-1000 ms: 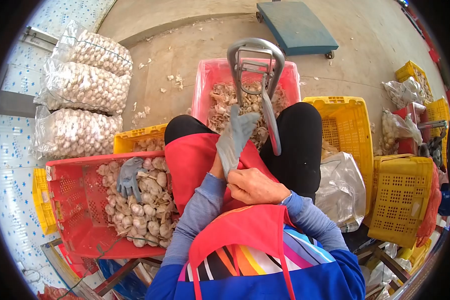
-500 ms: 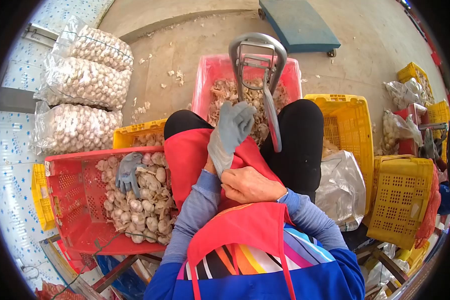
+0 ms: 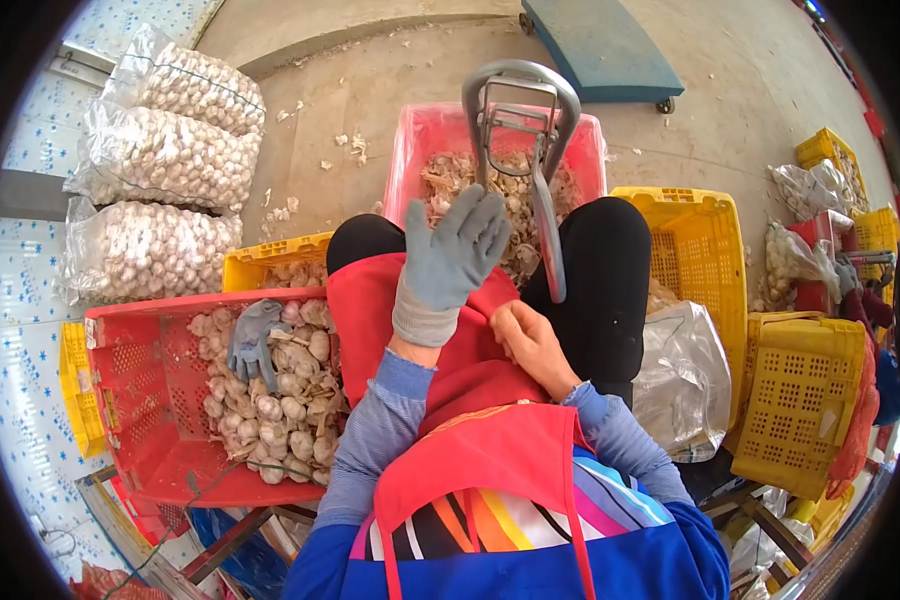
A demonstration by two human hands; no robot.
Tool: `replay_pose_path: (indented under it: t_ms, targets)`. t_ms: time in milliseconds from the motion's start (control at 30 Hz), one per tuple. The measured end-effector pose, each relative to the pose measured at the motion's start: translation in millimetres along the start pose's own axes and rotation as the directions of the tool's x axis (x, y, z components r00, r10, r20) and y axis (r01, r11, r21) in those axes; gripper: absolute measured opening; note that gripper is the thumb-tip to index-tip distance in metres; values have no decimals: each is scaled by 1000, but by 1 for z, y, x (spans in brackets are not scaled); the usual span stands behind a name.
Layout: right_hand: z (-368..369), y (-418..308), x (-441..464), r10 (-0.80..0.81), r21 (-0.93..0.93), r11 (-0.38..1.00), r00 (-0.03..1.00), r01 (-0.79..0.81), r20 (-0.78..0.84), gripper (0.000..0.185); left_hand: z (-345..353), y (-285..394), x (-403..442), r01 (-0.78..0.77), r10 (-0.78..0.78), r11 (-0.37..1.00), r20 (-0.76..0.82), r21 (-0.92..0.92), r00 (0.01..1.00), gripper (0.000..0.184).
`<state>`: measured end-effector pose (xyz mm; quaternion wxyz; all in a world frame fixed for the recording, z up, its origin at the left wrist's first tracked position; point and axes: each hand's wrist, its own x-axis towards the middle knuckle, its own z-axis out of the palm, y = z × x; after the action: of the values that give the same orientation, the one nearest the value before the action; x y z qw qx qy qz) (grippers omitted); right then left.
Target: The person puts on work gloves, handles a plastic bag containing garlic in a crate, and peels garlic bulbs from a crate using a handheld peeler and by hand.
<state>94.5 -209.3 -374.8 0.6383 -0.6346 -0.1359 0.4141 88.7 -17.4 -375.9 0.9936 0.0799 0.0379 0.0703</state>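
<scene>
My left hand wears a grey glove and is raised over the red apron, palm up with its fingers spread and nothing in it. Bare, my right hand rests at the apron between my thighs, its fingers curled; what they hold, if anything, is hidden. A second grey glove lies on the garlic bulbs in the red crate at the left. Beyond my hands, a metal frame with a long handle stands over a pink crate of garlic skins.
Three clear bags of garlic are stacked at the left. A yellow crate and a clear plastic bag are beside my right leg, with another yellow crate farther right. A blue platform cart stands on the floor ahead.
My right hand has let go of the glove's cuff and moved right, down to the apron. The gloved left hand has shifted left and its fingers have spread.
</scene>
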Motion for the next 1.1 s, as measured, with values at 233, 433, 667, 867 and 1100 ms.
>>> replay_pose_path:
  t_ms: [233,433,667,867,1100]
  targets:
    - [-6,13,26,-129,-39,992,970,123,-205,35,14,-22,-18,190,-190,981,-15,34,982,78]
    - [-10,12,16,-168,-84,985,951,151,-258,31,-5,-30,-27,48,26,964,-270,263,962,61]
    - [19,-26,-10,-437,-446,739,863,505,253,31,-11,-5,-29,-59,167,949,-338,309,926,60]
    - [26,-9,4,-475,-543,585,797,602,373,32,-17,-10,-8,9,105,955,-369,295,923,60]
    - [33,-23,-5,-603,-733,304,719,608,346,22,-17,-3,-2,32,67,966,-370,256,926,59]
